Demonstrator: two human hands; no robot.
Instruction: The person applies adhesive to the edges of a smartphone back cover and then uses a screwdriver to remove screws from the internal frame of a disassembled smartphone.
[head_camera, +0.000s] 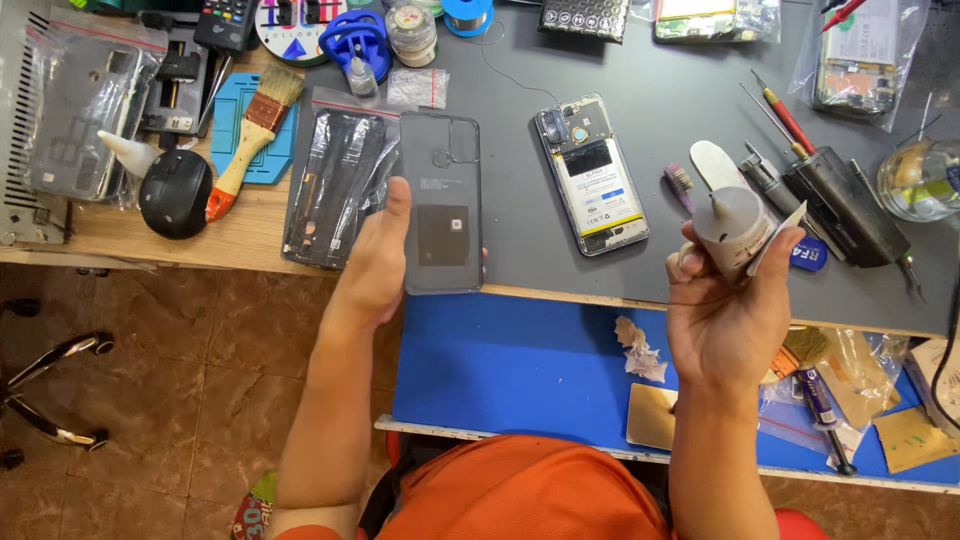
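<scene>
My left hand holds a dark translucent phone back cover upright, thumb on its left edge, inner side facing me. My right hand grips a grey squeeze bottle with a pointed nozzle, and a small white card is pinched against it. An opened phone with its battery and camera module exposed lies face down on the grey mat between the two hands.
A plastic bag holding a phone frame lies left of the cover. A paintbrush, black mouse, screwdrivers, a toothbrush and a glass jar surround the mat. The blue lower shelf holds crumpled tissue.
</scene>
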